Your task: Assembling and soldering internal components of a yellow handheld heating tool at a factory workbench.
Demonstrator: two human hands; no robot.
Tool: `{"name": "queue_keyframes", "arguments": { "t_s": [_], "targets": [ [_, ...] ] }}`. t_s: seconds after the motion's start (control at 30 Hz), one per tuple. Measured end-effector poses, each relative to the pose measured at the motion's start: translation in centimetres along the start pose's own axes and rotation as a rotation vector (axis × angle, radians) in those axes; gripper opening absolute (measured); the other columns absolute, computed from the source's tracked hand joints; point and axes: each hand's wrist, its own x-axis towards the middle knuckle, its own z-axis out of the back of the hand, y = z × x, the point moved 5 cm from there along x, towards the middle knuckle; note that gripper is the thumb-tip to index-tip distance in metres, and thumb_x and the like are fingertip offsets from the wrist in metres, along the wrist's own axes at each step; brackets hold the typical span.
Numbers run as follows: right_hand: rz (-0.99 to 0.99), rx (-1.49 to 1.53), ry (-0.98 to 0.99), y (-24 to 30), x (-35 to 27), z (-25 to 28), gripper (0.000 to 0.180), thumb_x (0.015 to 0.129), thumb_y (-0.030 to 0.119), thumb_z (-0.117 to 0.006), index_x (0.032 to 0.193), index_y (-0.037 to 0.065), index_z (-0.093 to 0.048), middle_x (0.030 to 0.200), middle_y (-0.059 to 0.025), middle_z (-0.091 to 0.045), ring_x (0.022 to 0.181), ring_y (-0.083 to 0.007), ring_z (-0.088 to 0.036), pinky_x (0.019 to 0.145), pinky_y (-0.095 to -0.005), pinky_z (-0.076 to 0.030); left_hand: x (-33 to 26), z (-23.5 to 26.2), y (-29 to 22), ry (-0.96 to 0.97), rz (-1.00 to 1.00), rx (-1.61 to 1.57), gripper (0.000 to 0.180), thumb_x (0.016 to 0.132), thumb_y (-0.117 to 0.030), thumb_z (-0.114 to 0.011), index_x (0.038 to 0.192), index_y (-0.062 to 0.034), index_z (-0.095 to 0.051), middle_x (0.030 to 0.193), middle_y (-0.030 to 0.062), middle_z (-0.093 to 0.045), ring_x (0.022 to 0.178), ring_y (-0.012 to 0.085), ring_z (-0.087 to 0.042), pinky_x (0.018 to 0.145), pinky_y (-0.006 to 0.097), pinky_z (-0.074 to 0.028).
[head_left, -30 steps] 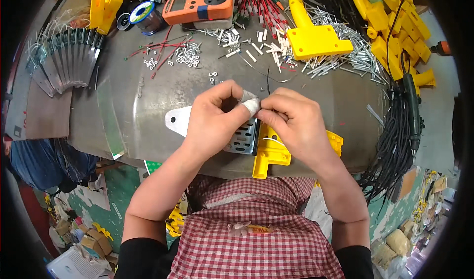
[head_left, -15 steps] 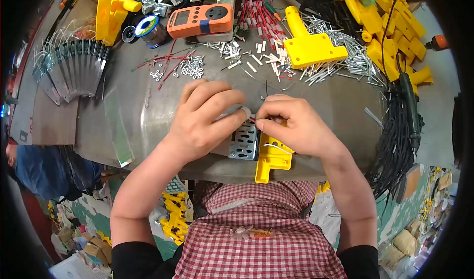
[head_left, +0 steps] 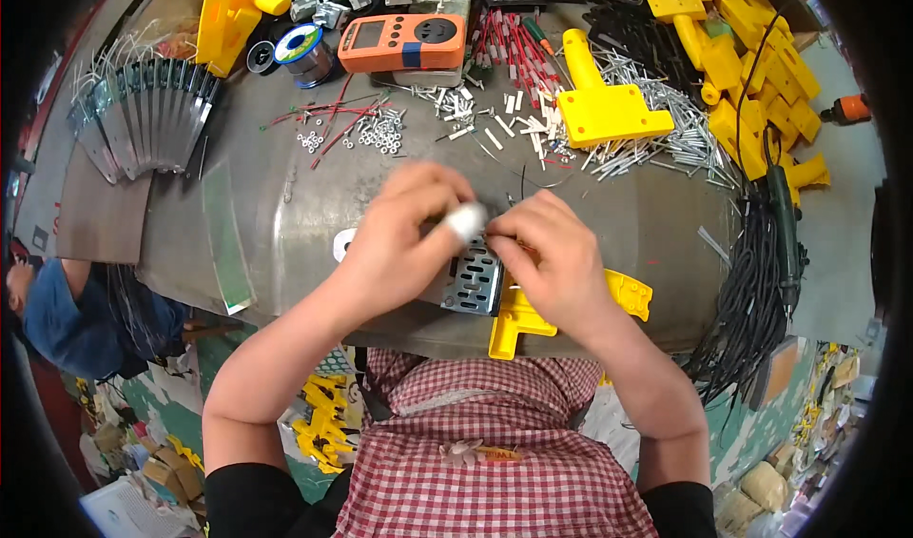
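Note:
My left hand [head_left: 395, 238], a white wrap on one finger, is curled with its fingertips together at the top of a perforated metal plate [head_left: 473, 281]. It is smeared by motion, and what it pinches is hidden. My right hand [head_left: 550, 253] meets it there, thumb and forefinger pinched on something too small to make out. The plate lies beside an open yellow plastic housing half [head_left: 514, 324] near the table's front edge. A yellow piece [head_left: 630, 295] shows past my right forearm; whether it belongs to the same housing I cannot tell.
Across the back lie an orange meter [head_left: 404, 41], a solder spool [head_left: 302, 53], small nuts [head_left: 380, 134], screws [head_left: 656, 138] and a yellow housing [head_left: 613, 115]. Fanned metal blades [head_left: 143, 115] lie left. A power screwdriver [head_left: 785, 224] hangs by black cables [head_left: 747, 291] at right. Someone sits far left.
My left hand has turned and shifted slightly, blurring. My right hand has moved a little down and left, uncovering yellow plastic on its right. A white disc now shows by my left wrist.

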Motion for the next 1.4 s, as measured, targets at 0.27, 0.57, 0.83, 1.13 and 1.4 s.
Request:
{"name": "queue_keyframes", "arguments": {
  "t_s": [0.27, 0.57, 0.83, 1.13, 1.4],
  "targets": [
    [-0.039, 0.078, 0.134, 0.3, 0.3, 0.2, 0.009, 0.077, 0.009, -0.065, 0.081, 0.003, -0.061, 0.077, -0.0075, -0.057, 0.079, -0.0267, -0.053, 0.075, -0.0355, -0.043, -1.0, 0.1, -2.3, -0.078, -0.377, 0.425, 0.02, 0.07, -0.012, -0.071, 0.085, -0.0048, -0.06, 0.115, 0.0107, -0.054, 0.109, 0.0309, -0.049, 0.09, 0.038, -0.041],
    [-0.103, 0.133, 0.06, -0.8, -0.2, 0.1, 0.01, 0.073, 0.012, -0.069, 0.08, 0.008, -0.062, 0.087, -0.0049, -0.052, 0.088, -0.0243, -0.049, 0.078, -0.0377, -0.038, -3.0, -0.5, -3.4, -0.405, -0.96, 1.037, 0.012, 0.072, -0.01, -0.069, 0.075, -0.0056, -0.058, 0.115, 0.0112, -0.054, 0.107, 0.03, -0.05, 0.086, 0.038, -0.041],
    [-0.071, -0.077, -0.031, -0.2, -0.5, 0.7, 0.008, 0.075, 0.014, -0.069, 0.08, 0.01, -0.064, 0.087, -0.0037, -0.049, 0.09, -0.0226, -0.047, 0.081, -0.0366, -0.033, -1.6, 0.1, -1.5, -0.228, -0.436, 0.612, 0.009, 0.075, -0.011, -0.065, 0.077, -0.0035, -0.059, 0.107, 0.006, -0.058, 0.102, 0.0284, -0.05, 0.093, 0.039, -0.037],
    [-0.029, -0.114, 0.016, 0.4, -0.6, 0.3, 0.009, 0.075, 0.015, -0.069, 0.081, 0.011, -0.064, 0.094, -0.0024, -0.05, 0.096, -0.0237, -0.046, 0.083, -0.0387, -0.032, -1.3, -0.9, -1.5, -0.198, -0.344, 0.376, 0.011, 0.069, -0.007, -0.064, 0.075, -0.0034, -0.055, 0.103, 0.0077, -0.057, 0.103, 0.0301, -0.05, 0.095, 0.043, -0.035],
    [-0.078, 0.062, 0.013, -0.4, -0.5, 0.3, 0.009, 0.074, 0.013, -0.067, 0.079, 0.009, -0.061, 0.121, -0.0074, -0.049, 0.116, -0.0289, -0.04, 0.09, -0.0439, -0.03, -2.6, -1.2, -3.7, -0.254, -0.794, 0.937, 0.007, 0.074, -0.006, -0.062, 0.08, -0.0041, -0.06, 0.105, 0.0076, -0.06, 0.103, 0.0278, -0.051, 0.094, 0.043, -0.036]
  ]
}}
